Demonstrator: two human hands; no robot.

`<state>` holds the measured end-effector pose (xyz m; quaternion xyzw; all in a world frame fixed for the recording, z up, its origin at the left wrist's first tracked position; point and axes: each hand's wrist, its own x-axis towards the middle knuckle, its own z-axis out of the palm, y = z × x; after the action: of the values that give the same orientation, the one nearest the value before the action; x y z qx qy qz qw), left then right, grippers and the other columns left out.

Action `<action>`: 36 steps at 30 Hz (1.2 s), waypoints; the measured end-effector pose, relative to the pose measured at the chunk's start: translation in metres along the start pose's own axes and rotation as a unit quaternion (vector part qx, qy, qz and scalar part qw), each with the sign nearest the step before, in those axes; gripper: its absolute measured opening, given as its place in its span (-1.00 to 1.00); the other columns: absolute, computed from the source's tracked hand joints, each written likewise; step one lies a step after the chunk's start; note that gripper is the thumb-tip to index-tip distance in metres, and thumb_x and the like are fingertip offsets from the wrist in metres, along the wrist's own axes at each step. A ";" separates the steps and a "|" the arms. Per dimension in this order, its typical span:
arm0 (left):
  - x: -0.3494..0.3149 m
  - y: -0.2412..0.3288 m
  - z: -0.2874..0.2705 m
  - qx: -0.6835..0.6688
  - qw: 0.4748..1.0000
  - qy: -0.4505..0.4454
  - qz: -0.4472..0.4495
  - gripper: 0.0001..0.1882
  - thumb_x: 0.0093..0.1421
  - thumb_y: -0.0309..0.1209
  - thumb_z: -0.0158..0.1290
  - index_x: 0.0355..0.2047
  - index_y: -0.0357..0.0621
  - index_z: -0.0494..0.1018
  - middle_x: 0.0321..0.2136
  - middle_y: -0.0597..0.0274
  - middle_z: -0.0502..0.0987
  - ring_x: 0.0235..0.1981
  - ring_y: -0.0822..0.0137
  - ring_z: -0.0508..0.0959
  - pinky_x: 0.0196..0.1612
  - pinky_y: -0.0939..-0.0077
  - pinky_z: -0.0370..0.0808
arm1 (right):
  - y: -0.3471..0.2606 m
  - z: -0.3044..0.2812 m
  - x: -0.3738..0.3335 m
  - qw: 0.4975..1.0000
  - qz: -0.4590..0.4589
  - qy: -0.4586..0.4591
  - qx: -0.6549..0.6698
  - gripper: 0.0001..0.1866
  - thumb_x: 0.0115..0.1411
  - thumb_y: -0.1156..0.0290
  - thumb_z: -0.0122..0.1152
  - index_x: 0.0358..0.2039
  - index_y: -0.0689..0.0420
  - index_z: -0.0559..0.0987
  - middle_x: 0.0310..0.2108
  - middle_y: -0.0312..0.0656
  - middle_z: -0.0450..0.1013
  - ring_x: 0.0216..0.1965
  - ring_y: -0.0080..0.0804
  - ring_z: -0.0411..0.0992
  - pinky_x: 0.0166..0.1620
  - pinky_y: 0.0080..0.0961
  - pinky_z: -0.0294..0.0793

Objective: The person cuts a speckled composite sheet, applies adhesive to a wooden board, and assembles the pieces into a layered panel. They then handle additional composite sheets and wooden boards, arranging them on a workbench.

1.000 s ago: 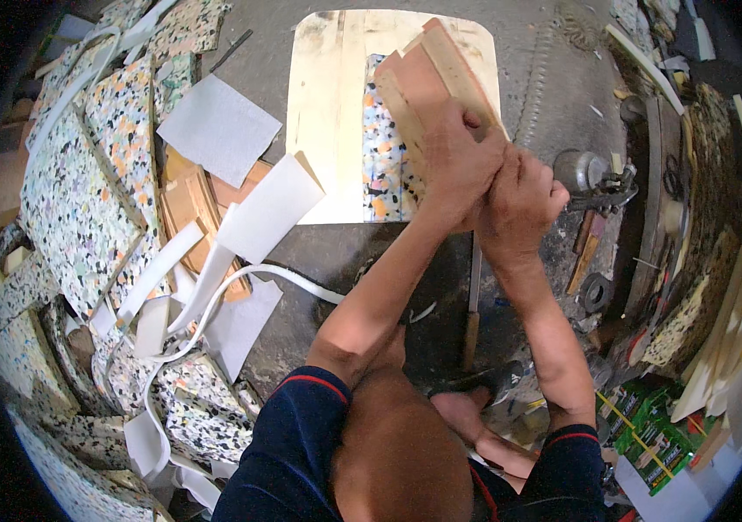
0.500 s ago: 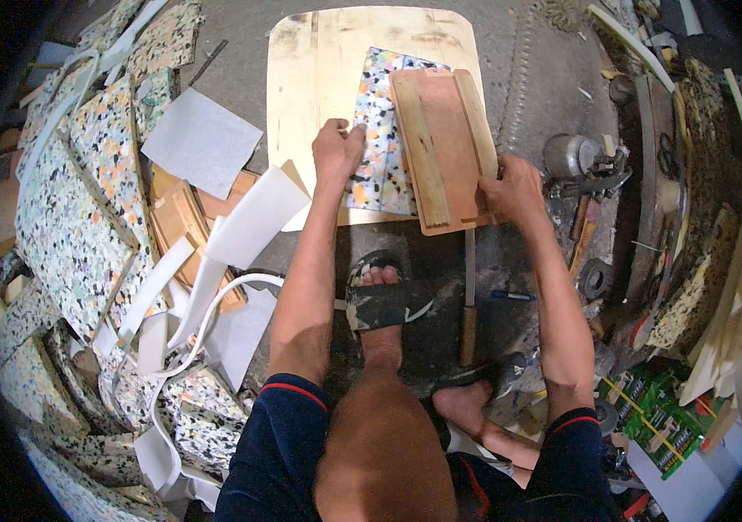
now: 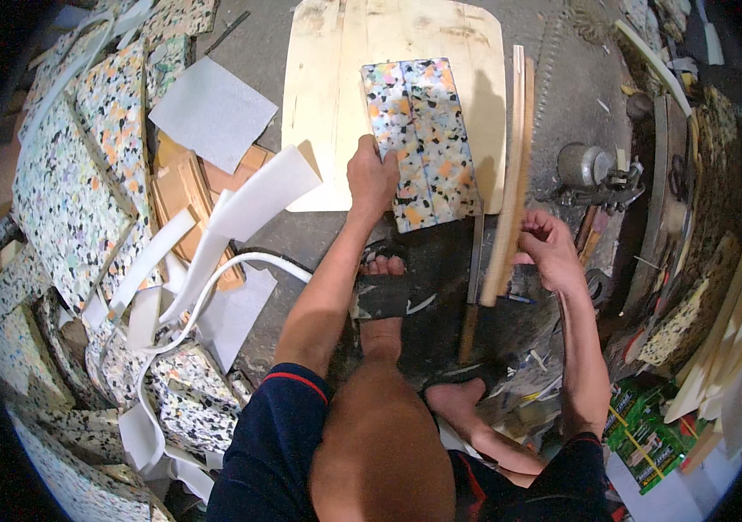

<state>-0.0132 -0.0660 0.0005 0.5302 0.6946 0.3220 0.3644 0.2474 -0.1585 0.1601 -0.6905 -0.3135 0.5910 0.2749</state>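
Note:
My left hand (image 3: 374, 177) is closed on the left edge of a rectangular speckled foam piece (image 3: 427, 143), white with orange and black flecks. A lengthwise line runs down its face. Most of the foam is over a pale wooden board (image 3: 323, 87) with rounded corners that lies on the floor. In my right hand (image 3: 554, 248) is a thin wooden panel (image 3: 510, 183), turned nearly edge-on and apart from the foam. Its flat faces are mostly hidden from view. Between my feet and the panel lies a tool with a wooden handle (image 3: 468, 326) and a long flat blade.
Stacked speckled foam sheets (image 3: 84, 174) and white foam strips (image 3: 249, 200) crowd the left. A grey sheet (image 3: 214, 113) lies near the board. At right stand a metal pot (image 3: 581, 165) and a foam-edged pile (image 3: 719, 148). A green package (image 3: 649, 435) sits low right.
The wooden panel, earlier lying flat-on over the foam, has moved right and turned on edge in my right hand. The foam now shows whole, upright in my left hand.

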 end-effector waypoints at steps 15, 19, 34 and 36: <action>0.057 -0.027 -0.022 -0.224 0.974 -0.025 -0.002 -0.65 0.37 -0.38 0.07 0.11 -0.26 0.52 -0.35 0.24 0.61 -0.39 0.52 0.53 -0.29 0.59 0.51 | 0.010 0.066 0.084 0.839 -0.238 0.155 -0.465 -0.62 -0.02 0.30 0.30 -0.30 0.34 0.48 -0.32 0.24 0.47 -0.32 0.24 0.48 -0.24 0.02 0.46; 0.065 -0.020 -0.017 -0.149 0.988 -0.004 0.037 -0.67 0.37 -0.36 0.06 0.07 -0.23 0.56 -0.35 0.22 0.62 -0.37 0.46 0.56 -0.23 0.52 0.53 | 0.006 0.067 0.091 0.845 -0.184 0.146 -0.480 -0.62 0.01 0.29 0.29 -0.28 0.33 0.46 -0.26 0.25 0.48 -0.25 0.26 0.49 -0.18 0.06 0.48; 0.064 -0.011 -0.019 -0.098 0.993 0.002 0.063 -0.66 0.34 -0.35 0.01 0.03 -0.23 0.57 -0.30 -0.03 0.60 -0.26 0.09 0.61 -0.11 0.30 0.51 | 0.002 0.076 0.094 0.836 -0.194 0.145 -0.492 -0.62 0.01 0.31 0.30 -0.27 0.34 0.45 -0.29 0.26 0.47 -0.24 0.29 0.51 -0.16 0.05 0.52; 0.064 -0.010 -0.020 -0.096 0.993 0.004 0.069 -0.66 0.35 -0.35 0.01 0.03 -0.24 0.57 -0.30 -0.04 0.60 -0.26 0.08 0.61 -0.11 0.30 0.51 | 0.000 0.076 0.095 0.834 -0.192 0.144 -0.497 -0.62 0.01 0.32 0.30 -0.27 0.35 0.44 -0.30 0.26 0.48 -0.25 0.29 0.51 -0.16 0.05 0.52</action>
<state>-0.0460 -0.0076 -0.0083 0.5386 0.6236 0.4135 0.3874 0.1821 -0.0856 0.0875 -0.7374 -0.6480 0.1852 0.0446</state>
